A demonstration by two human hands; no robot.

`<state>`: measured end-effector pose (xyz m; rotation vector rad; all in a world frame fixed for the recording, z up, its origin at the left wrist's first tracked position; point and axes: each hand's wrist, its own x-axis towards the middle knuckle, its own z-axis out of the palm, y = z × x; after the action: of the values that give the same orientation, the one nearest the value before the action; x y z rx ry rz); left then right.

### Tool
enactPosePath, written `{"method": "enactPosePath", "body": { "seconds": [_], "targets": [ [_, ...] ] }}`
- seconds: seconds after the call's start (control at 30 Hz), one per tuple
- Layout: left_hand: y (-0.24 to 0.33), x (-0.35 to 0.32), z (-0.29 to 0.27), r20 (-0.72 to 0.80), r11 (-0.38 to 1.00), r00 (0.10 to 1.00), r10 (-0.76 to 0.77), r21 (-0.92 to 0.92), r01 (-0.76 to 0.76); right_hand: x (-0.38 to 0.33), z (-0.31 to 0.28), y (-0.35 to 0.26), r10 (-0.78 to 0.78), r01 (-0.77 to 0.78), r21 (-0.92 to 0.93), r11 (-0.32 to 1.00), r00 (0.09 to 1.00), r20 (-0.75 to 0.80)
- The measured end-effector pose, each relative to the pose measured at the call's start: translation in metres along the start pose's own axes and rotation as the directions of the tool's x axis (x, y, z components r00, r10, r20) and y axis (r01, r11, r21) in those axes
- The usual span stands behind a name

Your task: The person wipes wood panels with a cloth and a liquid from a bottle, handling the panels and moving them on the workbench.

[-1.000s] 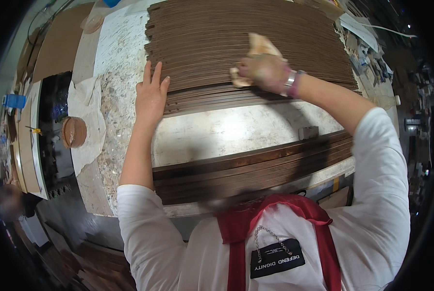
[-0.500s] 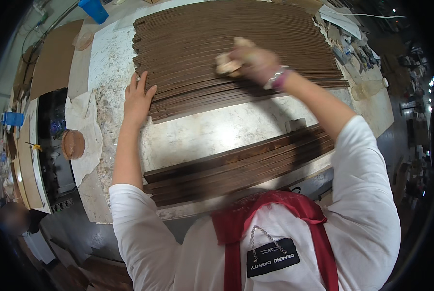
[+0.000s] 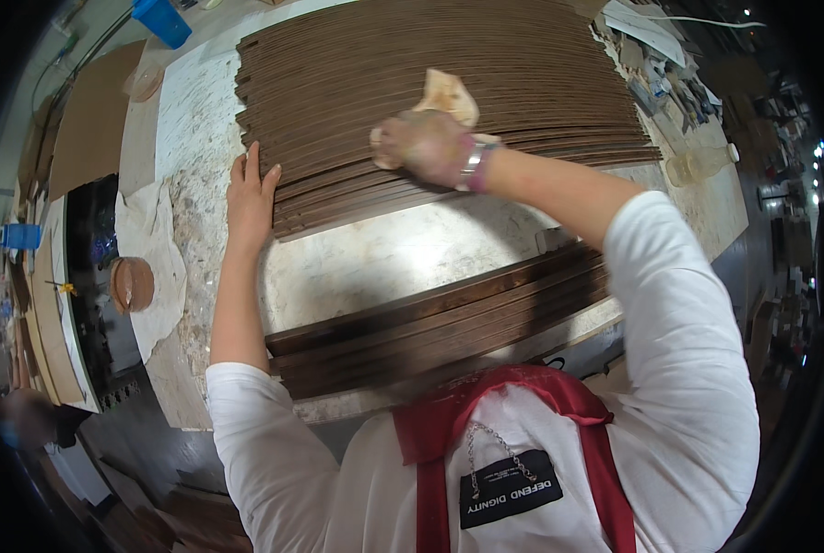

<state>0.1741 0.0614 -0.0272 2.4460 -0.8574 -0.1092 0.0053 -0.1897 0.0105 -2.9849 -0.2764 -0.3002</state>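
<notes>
The cloth (image 3: 451, 95), pale with tan stains, lies bunched on the broad layer of brown wooden strips (image 3: 357, 69), left of the layer's middle and toward its near side. The right hand (image 3: 429, 147) is closed over it, gripping it from above, and one corner of the fabric sticks up beyond the knuckles (the fingertips themselves are hard to make out). The strips lie side by side, running roughly left to right, with uneven left ends. At those ends, near the closest rows, the left hand (image 3: 252, 198) is laid with its fingers slightly spread, thumb by the strip ends, grasping nothing.

Nearer the person, a bare whitish band of the tabletop (image 3: 366, 267) separates this layer from a second group of dark strips (image 3: 421, 323) along the front edge. A small grey block (image 3: 552, 240) stands just behind that group, toward its right end. Left of the work, a round brown object (image 3: 133, 285) sits on a wrinkled pale sheet (image 3: 154, 235). Farther off are a blue container (image 3: 162, 20) at the upper left and, at the right, a translucent bottle (image 3: 696, 167) lying on its side.
</notes>
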Motion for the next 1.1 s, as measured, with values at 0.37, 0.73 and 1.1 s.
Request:
{"method": "enactPosePath", "body": {
  "seconds": [0.37,0.73,1.1],
  "targets": [
    [-0.006,-0.01,0.006,-0.088,0.993,0.994,0.064,0.102,-0.055,-0.068,-0.033,0.066,0.145,-0.145,-0.17,0.975,0.989,-0.013],
    [-0.007,-0.009,0.001,-0.083,0.995,0.994,0.065,0.081,-0.058,-0.054,-0.044,0.062,0.206,-0.194,-0.135,0.972,0.975,0.085],
    [-0.006,-0.006,-0.002,-0.045,0.991,0.995,0.094,0.103,-0.089,-0.026,-0.026,0.028,0.129,-0.13,0.051,0.99,0.992,0.014]
  ]
}}
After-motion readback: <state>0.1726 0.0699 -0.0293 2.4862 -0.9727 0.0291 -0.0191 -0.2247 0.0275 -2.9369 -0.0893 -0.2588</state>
